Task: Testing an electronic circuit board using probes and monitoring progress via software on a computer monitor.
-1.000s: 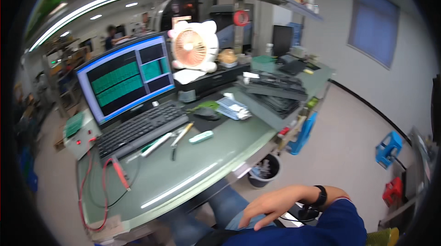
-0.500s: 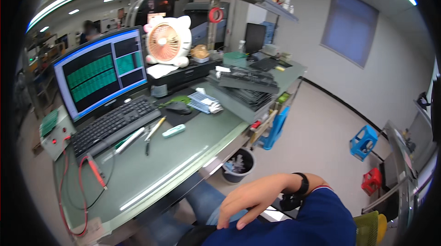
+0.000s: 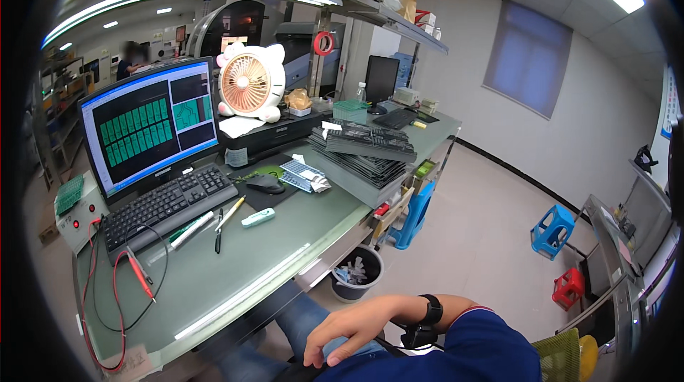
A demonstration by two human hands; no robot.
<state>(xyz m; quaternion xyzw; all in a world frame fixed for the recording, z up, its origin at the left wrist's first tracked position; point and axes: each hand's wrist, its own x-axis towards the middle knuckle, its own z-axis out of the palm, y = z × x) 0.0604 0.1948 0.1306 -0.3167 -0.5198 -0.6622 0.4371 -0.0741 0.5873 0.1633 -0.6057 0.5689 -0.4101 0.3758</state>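
My right hand point(image 3: 350, 328) hangs palm down over my lap, in front of the desk edge. Its fingers droop loosely with the thumb apart, and nothing shows in them. A black strap point(image 3: 432, 309) circles the wrist, with a dark device point(image 3: 417, 337) below it. My left hand is out of sight. Beyond the right hand stands a dark waste bin point(image 3: 365, 284) holding crumpled scraps. On the green-topped desk point(image 3: 235, 275) lie a black keyboard point(image 3: 171, 204), a mouse point(image 3: 265, 183), several pens, a pale teal marker-like object point(image 3: 258, 218) and red and black test leads point(image 3: 140, 273).
A monitor point(image 3: 151, 129) shows green panel patterns. Behind the keyboard and mouse stand a white cat-shaped fan point(image 3: 271, 83) and a black printer point(image 3: 285, 132). Stacked black trays point(image 3: 363, 147) sit at the desk's right. Blue point(image 3: 553, 231) and red point(image 3: 569, 288) stools stand on the floor.
The view has turned slightly, so the desk and room sit lower and further left. My right hand appears lower and more left, still loosely drooping. Nothing on the desk has visibly moved.
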